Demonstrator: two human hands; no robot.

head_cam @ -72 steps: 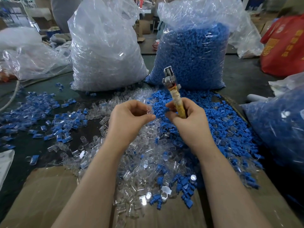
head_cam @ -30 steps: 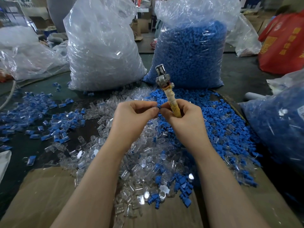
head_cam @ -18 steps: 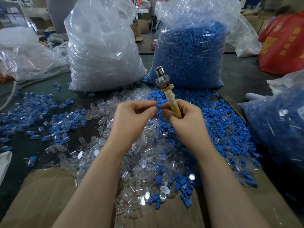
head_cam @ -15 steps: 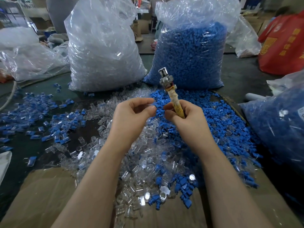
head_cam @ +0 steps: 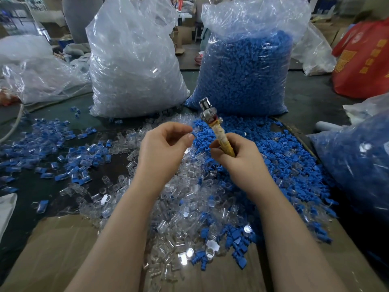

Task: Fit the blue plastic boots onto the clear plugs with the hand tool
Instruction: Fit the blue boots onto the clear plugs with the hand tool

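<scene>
Head view: my right hand (head_cam: 235, 157) grips the hand tool (head_cam: 219, 131) upright; my left hand (head_cam: 164, 148), just left of it, pinches something too small to name. Assembled pieces (head_cam: 63, 144) lie far left of the tool; loose clear plugs (head_cam: 189, 211) and blue boots (head_cam: 284, 165) below it suggest much remains.

Shiny metal-headed hand tool (head_cam: 214, 125), glossy clear plugs (head_cam: 181, 205), matt blue boots (head_cam: 280, 163).

blue boots (head_cam: 280, 157) – clear plugs (head_cam: 185, 209) – red bag (head_cam: 364, 60)
</scene>
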